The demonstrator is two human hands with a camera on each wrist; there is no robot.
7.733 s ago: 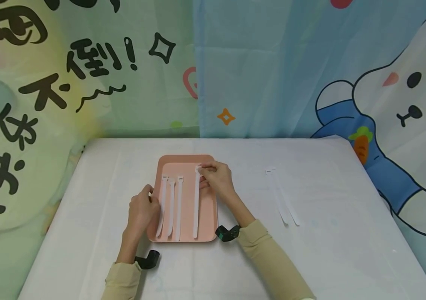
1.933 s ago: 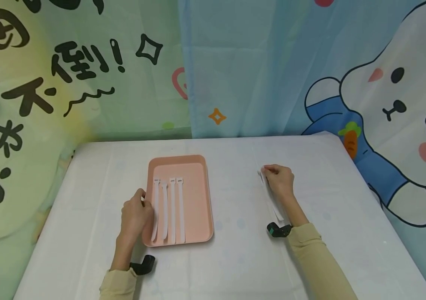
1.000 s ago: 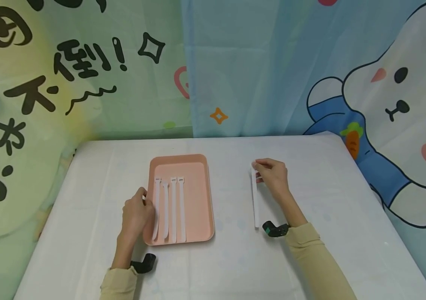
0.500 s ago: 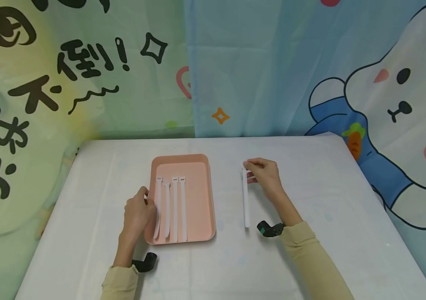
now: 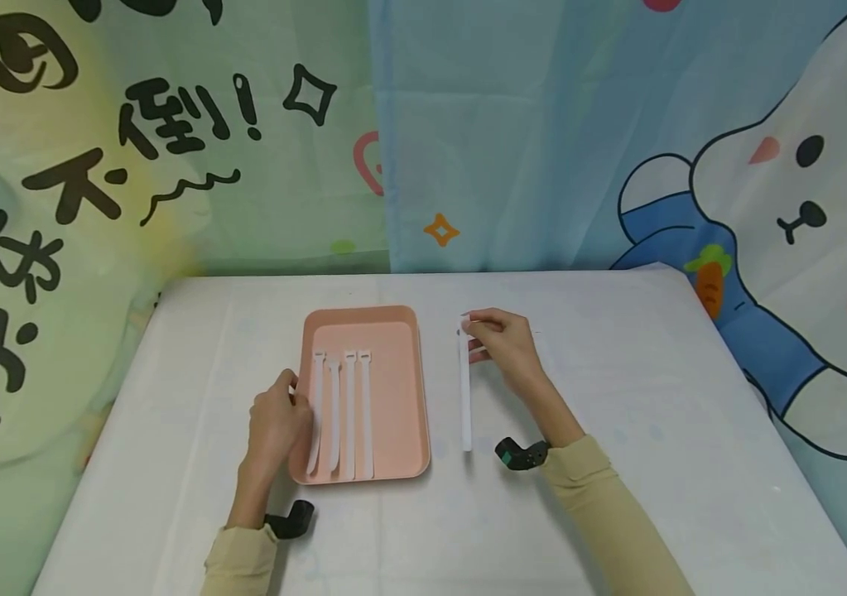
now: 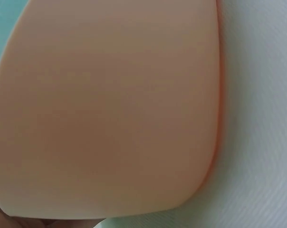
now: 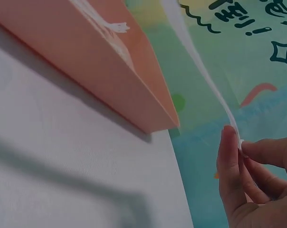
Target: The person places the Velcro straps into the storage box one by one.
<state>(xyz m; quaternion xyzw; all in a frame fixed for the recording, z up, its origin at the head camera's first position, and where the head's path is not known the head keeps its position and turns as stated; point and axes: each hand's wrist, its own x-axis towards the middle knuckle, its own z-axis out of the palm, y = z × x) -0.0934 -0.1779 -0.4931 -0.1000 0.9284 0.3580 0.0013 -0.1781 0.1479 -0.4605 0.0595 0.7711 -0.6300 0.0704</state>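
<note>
Several white cable ties (image 5: 351, 414) with slotted heads lie side by side in a shallow pink tray (image 5: 399, 397). My left hand (image 5: 277, 418) grips the tray's left rim. The left wrist view is mostly filled by the pink wall of the tray (image 6: 110, 109), and only a bit of the fingers (image 6: 39, 223) shows. To the right of the tray, my right hand (image 5: 505, 343) pinches another white cable tie (image 5: 465, 397) by its head end, between thumb and fingers. In the right wrist view this tie (image 7: 203, 69) stretches away from the fingertips.
A white cloth covers the table (image 5: 423, 538). A faint pale edge (image 5: 536, 333) shows just beyond my right hand, mostly hidden. Behind the table hangs a printed curtain (image 5: 505, 165) with a cartoon rabbit.
Earlier, my right hand put a tie into the tray, then picked another from the table's right side. It has carried that one left toward the tray. My left hand has stayed at the rim.
</note>
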